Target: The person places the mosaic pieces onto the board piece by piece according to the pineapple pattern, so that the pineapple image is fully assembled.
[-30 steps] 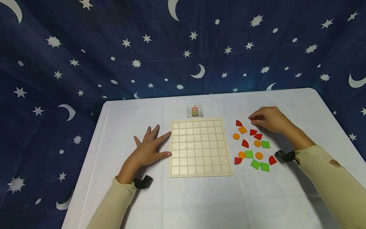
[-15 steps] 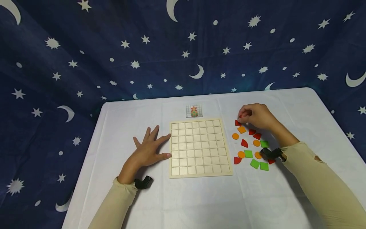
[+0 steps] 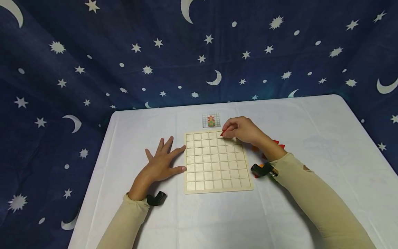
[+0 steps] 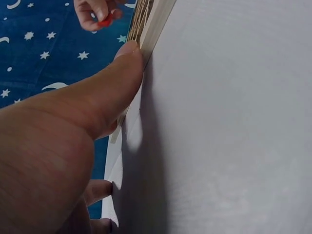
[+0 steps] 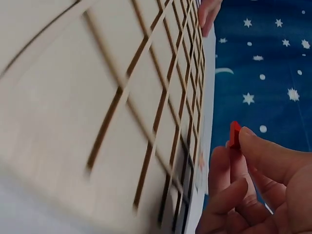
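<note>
Between thumb and fingers, my right hand [image 3: 242, 129] pinches a small red piece [image 5: 235, 135], held over the far edge of the pale grid board [image 3: 217, 162]. The part of the piece inside the grip is hidden. On the board's left side, my left hand [image 3: 160, 165] lies with spread, straight fingers; its thumb and index finger touch the rim. In the left wrist view the thumb [image 4: 124, 73] presses against the board's side. Just beyond the board lies a small pattern card [image 3: 211, 120] showing a red, orange and green figure on a grid.
Red pieces [image 3: 281, 146] and an orange piece [image 3: 255, 148] show around the right forearm, which hides most of the loose pieces. A black wrist mount [image 3: 262, 169] hangs near the board's right edge. Behind the white table [image 3: 149, 224] hangs a starry blue cloth [image 3: 174, 58].
My right hand has carried the red piece leftward from beyond the loose pieces to the board's far edge. Its forearm now covers most of those pieces. The left hand stays in place.
</note>
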A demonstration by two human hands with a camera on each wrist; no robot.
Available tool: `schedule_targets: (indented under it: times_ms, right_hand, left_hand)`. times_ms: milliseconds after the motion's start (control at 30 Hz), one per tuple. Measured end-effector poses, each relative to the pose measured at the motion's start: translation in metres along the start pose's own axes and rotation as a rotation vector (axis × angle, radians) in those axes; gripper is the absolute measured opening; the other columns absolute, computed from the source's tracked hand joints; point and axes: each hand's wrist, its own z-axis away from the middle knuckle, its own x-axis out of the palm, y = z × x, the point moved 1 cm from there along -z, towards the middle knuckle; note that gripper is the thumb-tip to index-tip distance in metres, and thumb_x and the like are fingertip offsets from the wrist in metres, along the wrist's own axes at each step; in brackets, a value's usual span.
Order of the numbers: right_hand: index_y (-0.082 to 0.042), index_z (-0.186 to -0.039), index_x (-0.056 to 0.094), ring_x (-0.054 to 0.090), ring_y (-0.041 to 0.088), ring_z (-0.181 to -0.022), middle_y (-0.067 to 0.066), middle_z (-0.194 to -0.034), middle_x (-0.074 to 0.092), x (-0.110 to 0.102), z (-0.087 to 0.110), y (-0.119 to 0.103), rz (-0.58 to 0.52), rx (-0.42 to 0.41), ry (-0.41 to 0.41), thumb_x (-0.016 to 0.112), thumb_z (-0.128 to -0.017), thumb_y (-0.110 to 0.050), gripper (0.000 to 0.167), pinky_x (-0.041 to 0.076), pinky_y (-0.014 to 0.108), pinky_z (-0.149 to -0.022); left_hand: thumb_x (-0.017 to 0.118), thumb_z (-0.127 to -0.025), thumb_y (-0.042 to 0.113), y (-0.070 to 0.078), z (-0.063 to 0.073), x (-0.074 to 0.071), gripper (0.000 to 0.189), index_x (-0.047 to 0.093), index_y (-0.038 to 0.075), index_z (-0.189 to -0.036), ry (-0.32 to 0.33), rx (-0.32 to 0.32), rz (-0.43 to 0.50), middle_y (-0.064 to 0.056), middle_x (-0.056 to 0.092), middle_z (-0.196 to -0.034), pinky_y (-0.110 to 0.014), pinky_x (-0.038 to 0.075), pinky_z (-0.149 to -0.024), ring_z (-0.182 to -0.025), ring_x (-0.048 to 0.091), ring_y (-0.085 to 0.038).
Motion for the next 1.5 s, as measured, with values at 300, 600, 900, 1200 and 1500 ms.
schedule_targets:
  times_ms: [300, 600, 900, 1200, 1500]
  right_hand:
    - [-0.014, -0.092, 0.078, 0.063, 0.020, -0.086, 0.001, -0.086, 0.075, 0.027, -0.016, -0.006, -0.018, 0.002, -0.011, 0.084, -0.085, -0.020, 0.011, 0.047, 0.034, -0.080]
    - [-0.017, -0.087, 0.080, 0.064, 0.020, -0.088, -0.001, -0.082, 0.076, 0.035, -0.023, -0.007, 0.076, 0.013, -0.017, 0.086, -0.082, -0.022, 0.009, 0.047, 0.037, -0.086]
    - [-0.018, -0.081, 0.081, 0.063, 0.020, -0.084, -0.002, -0.078, 0.075, 0.037, -0.024, -0.008, 0.106, 0.028, -0.014, 0.091, -0.076, -0.023, 0.012, 0.048, 0.034, -0.075]
    - [-0.018, -0.083, 0.081, 0.060, 0.017, -0.077, -0.003, -0.076, 0.072, 0.036, -0.027, -0.010, 0.158, -0.015, -0.092, 0.085, -0.082, -0.020, 0.005, 0.046, 0.031, -0.070]
    - [-0.016, -0.089, 0.081, 0.061, 0.018, -0.079, 0.000, -0.078, 0.072, 0.034, -0.024, -0.011, 0.150, 0.009, -0.115, 0.083, -0.083, -0.015, 0.006, 0.046, 0.031, -0.074]
  left_hand:
    - [0.072, -0.085, 0.065, 0.000, 0.000, 0.000, 0.081, 0.043, 0.036, -0.155, 0.006, -0.001, 0.009, -0.015, 0.007, -0.173, -0.092, -0.006, -0.099, -0.157, -0.003, -0.050]
    - [0.072, -0.084, 0.065, 0.001, 0.000, -0.001, 0.081, 0.044, 0.036, -0.155, 0.007, -0.004, 0.024, -0.015, 0.007, -0.173, -0.091, -0.008, -0.100, -0.157, -0.004, -0.049]
    - [0.072, -0.084, 0.065, 0.001, -0.001, -0.002, 0.082, 0.043, 0.036, -0.155, 0.003, -0.011, 0.015, -0.014, 0.007, -0.173, -0.090, -0.008, -0.100, -0.157, -0.004, -0.048]
    - [0.073, -0.084, 0.065, 0.001, 0.000, -0.005, 0.082, 0.044, 0.036, -0.155, 0.006, -0.017, 0.004, -0.015, 0.007, -0.173, -0.090, -0.007, -0.100, -0.157, -0.003, -0.049]
    - [0.072, -0.084, 0.065, 0.001, 0.000, -0.003, 0.082, 0.043, 0.036, -0.155, -0.001, -0.016, 0.014, -0.015, 0.007, -0.173, -0.091, -0.008, -0.100, -0.157, -0.004, -0.049]
